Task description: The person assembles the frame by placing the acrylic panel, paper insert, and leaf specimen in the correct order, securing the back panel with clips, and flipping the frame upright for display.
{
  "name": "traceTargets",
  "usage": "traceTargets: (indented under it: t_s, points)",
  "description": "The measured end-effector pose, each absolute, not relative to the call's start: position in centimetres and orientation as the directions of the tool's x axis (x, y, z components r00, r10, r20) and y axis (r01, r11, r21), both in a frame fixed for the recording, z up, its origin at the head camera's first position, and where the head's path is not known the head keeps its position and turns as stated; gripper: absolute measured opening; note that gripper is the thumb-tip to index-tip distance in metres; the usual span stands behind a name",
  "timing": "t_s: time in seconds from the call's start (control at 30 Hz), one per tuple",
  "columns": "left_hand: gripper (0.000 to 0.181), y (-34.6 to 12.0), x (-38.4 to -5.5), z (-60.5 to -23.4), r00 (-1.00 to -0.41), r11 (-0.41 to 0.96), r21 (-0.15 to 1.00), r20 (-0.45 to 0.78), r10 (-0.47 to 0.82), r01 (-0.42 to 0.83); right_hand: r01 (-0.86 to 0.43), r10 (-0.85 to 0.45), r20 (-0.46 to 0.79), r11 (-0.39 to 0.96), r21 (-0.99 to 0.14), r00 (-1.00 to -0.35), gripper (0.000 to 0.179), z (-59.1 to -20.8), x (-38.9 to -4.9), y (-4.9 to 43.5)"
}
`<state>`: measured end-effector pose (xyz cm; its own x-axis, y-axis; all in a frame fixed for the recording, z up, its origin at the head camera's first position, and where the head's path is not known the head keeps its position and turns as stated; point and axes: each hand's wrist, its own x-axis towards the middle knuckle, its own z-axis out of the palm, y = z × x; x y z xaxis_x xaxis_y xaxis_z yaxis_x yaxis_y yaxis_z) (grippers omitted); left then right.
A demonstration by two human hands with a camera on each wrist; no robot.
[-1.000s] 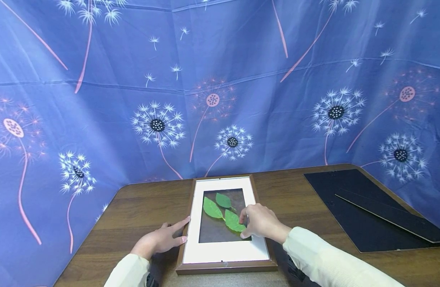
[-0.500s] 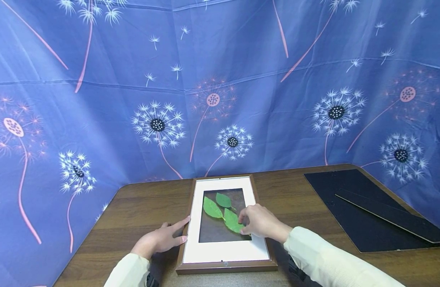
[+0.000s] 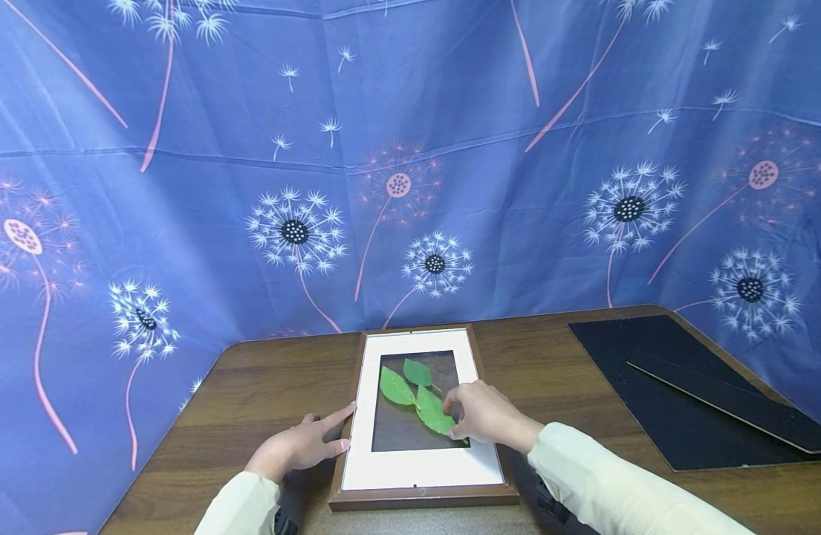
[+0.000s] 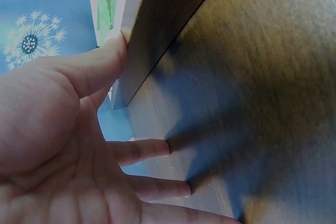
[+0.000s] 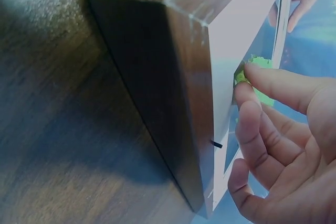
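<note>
A brown wooden picture frame with a white mat lies on the table, and three green leaves show in its window. My right hand pinches the lower right leaf near its end; the right wrist view has this leaf between thumb and forefinger. The left leaf and the darker upper leaf lie beside it. My left hand rests at the frame's left side, its thumb and forefinger touching the edge. In the left wrist view the other fingers stretch down to the tabletop.
On the right of the wooden table lies a black backing board with a narrow black strip on top of it. A blue dandelion-print cloth hangs behind and at the sides.
My right hand has shifted the pinched leaf slightly up and left, toward the base of the left leaf. My left hand and the frame have stayed in place.
</note>
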<state>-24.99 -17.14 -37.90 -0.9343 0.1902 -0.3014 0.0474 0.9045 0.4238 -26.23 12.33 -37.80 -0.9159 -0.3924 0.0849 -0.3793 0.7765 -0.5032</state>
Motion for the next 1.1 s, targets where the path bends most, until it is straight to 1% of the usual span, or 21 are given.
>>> traceTargets:
  t_s: [0.17,0.33,0.4,0.57,0.63,0.83,0.9,1.1]
  points:
    - [0.064,-17.09,-25.01,-37.83,-0.934,0.902,0.428,-0.303,0.190,0.045,-0.387,-0.415,0.067,0.764,-0.517,-0.907,0.055,-37.91,-26.24,12.34]
    - [0.064,-17.10,-25.02,-37.77,-0.934,0.901,0.430,-0.299,0.194,0.049,-0.416,-0.453,0.050,0.764,-0.494,-0.890,0.062,-38.06,-26.45,12.28]
    - [0.064,-17.10,-25.02,-37.75,-0.934,0.902,0.429,-0.299,0.194,0.050,-0.424,-0.462,0.045,0.765,-0.486,-0.886,0.060,-38.06,-26.54,12.22]
    - [0.064,-17.08,-25.01,-37.80,-0.933,0.904,0.424,-0.304,0.193,0.049,-0.411,-0.449,0.025,0.791,-0.453,-0.893,0.043,-37.83,-26.63,11.98]
    - [0.064,-17.08,-25.00,-37.83,-0.932,0.905,0.422,-0.306,0.192,0.048,-0.402,-0.438,0.018,0.808,-0.430,-0.899,0.039,-37.75,-26.64,11.91]
    - [0.065,-17.12,-24.96,-37.91,-0.933,0.905,0.422,-0.307,0.187,0.043,-0.378,-0.414,0.013,0.815,-0.439,-0.910,0.037,-37.82,-26.66,11.93]
    - [0.065,-17.14,-24.96,-37.92,-0.934,0.905,0.424,-0.304,0.189,0.045,-0.382,-0.421,0.016,0.805,-0.454,-0.907,0.037,-37.95,-26.72,11.95]
    - [0.065,-17.24,-24.98,-38.00,-0.935,0.904,0.425,-0.297,0.195,0.053,-0.400,-0.429,0.040,0.801,-0.446,-0.903,0.036,-37.98,-26.83,11.83]
